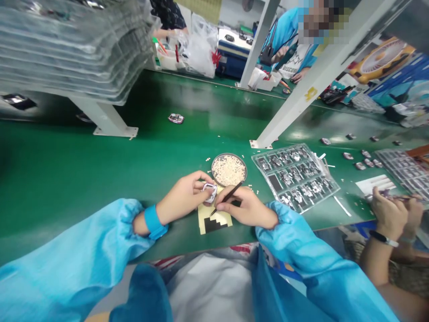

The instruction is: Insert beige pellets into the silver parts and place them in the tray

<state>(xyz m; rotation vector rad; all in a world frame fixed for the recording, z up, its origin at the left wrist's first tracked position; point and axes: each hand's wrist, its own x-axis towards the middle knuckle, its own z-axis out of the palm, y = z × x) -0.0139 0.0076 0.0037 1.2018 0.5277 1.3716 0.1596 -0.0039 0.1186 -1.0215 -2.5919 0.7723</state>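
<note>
My left hand [184,195] is closed around a small rounded-square housing [210,192] with a pale rim, holding it tilted above the table. My right hand [247,206] pinches dark tweezers [232,192], whose tips point down at a yellow backing sheet [201,218]. Black rectangular patches [214,225] cover the lower part of this sheet in a stepped outline. Just beyond both hands stands a round dish [212,172] full of tiny cream and dark parts. The inside of the housing is partly covered by my thumb.
A clear tray [276,191] of several housings lies to the right. Another housing [176,118] sits farther back. White posts [284,103] rise from the green table [161,156]. Stacked trays [77,53] stand upper left. A co-worker's hands [390,214] are at right; another person sits opposite.
</note>
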